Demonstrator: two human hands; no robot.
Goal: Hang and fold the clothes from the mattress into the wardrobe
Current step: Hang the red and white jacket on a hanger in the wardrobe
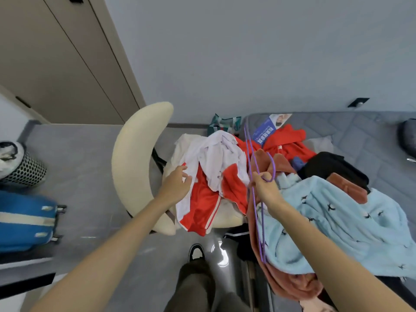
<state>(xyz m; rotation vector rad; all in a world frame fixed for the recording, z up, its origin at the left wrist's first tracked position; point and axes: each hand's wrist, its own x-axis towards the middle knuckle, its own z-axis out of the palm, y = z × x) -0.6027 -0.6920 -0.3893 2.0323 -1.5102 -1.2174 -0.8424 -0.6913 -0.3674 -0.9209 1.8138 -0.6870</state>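
Nearest, our shoe (196, 251) stands on the grey floor (90, 154). Our right hand (264, 188) grips a purple hanger (261, 244) at the base of its hook. The hanger's frame shows edge-on beside a blue fleece (337, 221), which lies over a pink garment (292, 282) at the edge of the mattress (364, 140). Our left hand (177, 183), fingers loosely spread and holding nothing, touches a red-and-white jacket (202, 206) heaped on a cream chair (132, 163) beside the mattress. Farther along the mattress lie a black garment (333, 167) and a red one (288, 136).
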